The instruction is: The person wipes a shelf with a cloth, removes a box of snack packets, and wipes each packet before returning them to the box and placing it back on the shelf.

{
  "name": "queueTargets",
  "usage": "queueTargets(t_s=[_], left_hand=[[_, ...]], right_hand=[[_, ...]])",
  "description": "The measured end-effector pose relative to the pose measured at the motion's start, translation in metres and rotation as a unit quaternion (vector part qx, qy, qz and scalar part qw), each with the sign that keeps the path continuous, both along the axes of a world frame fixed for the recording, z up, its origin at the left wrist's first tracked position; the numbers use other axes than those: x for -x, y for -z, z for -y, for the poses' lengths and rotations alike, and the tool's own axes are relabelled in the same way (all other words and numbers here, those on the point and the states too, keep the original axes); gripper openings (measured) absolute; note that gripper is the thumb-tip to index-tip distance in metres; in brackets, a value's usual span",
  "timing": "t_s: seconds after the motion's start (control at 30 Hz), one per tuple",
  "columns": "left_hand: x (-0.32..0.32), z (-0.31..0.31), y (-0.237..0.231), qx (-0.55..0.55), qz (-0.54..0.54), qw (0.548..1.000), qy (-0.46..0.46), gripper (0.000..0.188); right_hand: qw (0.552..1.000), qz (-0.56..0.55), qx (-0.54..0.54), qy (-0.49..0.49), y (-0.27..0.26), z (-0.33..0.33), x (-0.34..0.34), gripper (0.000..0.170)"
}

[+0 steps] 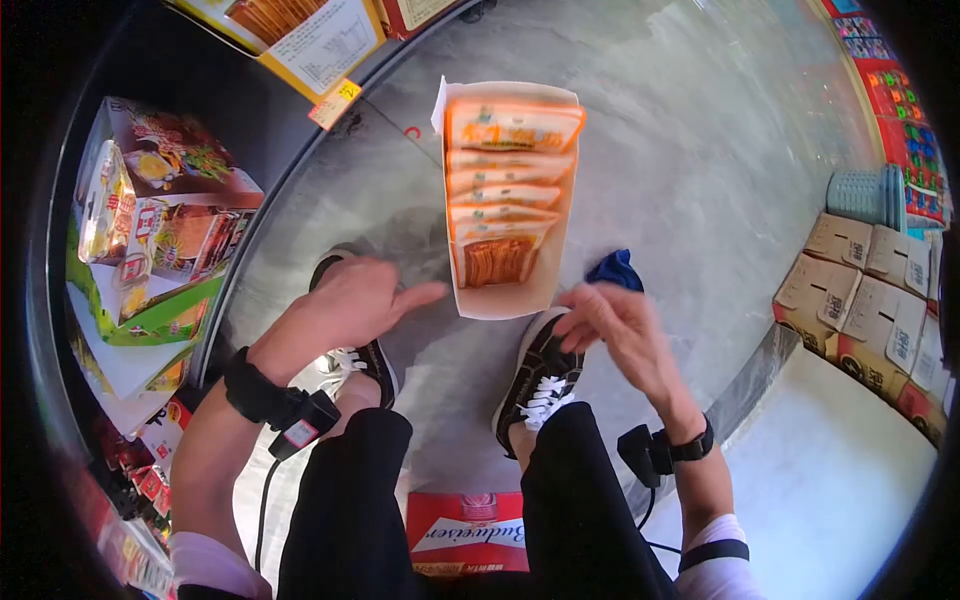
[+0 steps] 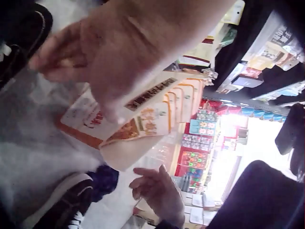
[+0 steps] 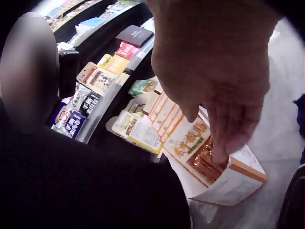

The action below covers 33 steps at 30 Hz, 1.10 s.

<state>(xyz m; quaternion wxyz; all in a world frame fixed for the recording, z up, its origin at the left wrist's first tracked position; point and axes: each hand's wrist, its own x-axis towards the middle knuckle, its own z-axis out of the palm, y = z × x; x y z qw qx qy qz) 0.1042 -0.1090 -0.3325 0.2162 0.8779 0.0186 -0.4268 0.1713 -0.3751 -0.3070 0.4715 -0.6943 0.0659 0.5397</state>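
An open white box [image 1: 562,240] with orange-edged snack packets [image 1: 500,200] standing in a row sits on the grey floor between the two hands. The left hand [image 1: 350,305] is just left of the box's near end, thumb extended toward it, holding nothing. On the other side, the right hand [image 1: 622,335] hovers beside the near corner with loosely bent fingers and nothing in them. In the left wrist view the box [image 2: 126,152] lies beyond the left hand [image 2: 114,62]. In the right wrist view the right hand [image 3: 214,81] overlaps the packets [image 3: 190,143]; contact cannot be told.
Shelves with snack boxes [image 1: 185,240] curve along the left. Stacked cartons [image 1: 850,300] and blue baskets [image 1: 865,195] stand at the right. A dark blue item [image 1: 615,270] lies near the person's shoe [image 1: 535,375]. A red Budweiser box [image 1: 465,535] is at the bottom.
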Motion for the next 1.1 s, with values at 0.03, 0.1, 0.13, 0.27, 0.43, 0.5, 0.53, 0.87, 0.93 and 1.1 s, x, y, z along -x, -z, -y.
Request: queueTargets(t_s=[0.03, 0.1, 0.13, 0.27, 0.43, 0.5, 0.53, 0.87, 0.93, 1.1], left_hand=[[-0.005, 0.006, -0.006, 0.002, -0.002, 1.0, 0.001, 0.064], [-0.018, 0.023, -0.023, 0.135, 0.09, 0.974, -0.156, 0.058], [-0.019, 0.028, -0.019, 0.136, 0.089, 0.974, -0.156, 0.058], [-0.012, 0.036, 0.001, 0.149, 0.161, 0.964, -0.151, 0.031], [0.001, 0.028, 0.004, 0.156, 0.162, 0.946, -0.234, 0.017], [0.006, 0.022, 0.007, 0.13, 0.181, 0.953, -0.206, 0.018], [0.008, 0.021, 0.008, 0.13, 0.181, 0.952, -0.208, 0.018], [0.017, 0.012, 0.015, 0.239, 0.103, 0.913, -0.315, 0.024], [0.02, 0.012, 0.019, 0.29, 0.077, 0.885, -0.356, 0.025], [0.017, 0.011, 0.009, 0.229, 0.067, 0.906, -0.35, 0.024]], right_hand=[[0.99, 0.13, -0.041, 0.037, -0.003, -0.004, -0.001, 0.029], [0.93, 0.365, -0.05, 0.004, -0.01, -0.014, -0.007, 0.021], [0.93, 0.363, -0.049, 0.004, -0.014, -0.023, -0.013, 0.021], [0.722, 0.674, -0.029, -0.155, -0.006, -0.064, -0.031, 0.049], [0.664, 0.712, 0.065, -0.22, 0.005, -0.083, -0.033, 0.063], [0.745, 0.626, 0.078, -0.217, -0.003, -0.085, -0.027, 0.056], [0.745, 0.625, 0.077, -0.219, -0.002, -0.084, -0.023, 0.056], [0.787, 0.537, -0.096, -0.288, 0.002, -0.062, 0.008, 0.031], [0.821, 0.512, -0.098, -0.232, -0.026, -0.044, -0.002, 0.049], [0.841, 0.524, 0.008, 0.138, -0.079, 0.029, -0.012, 0.018]])
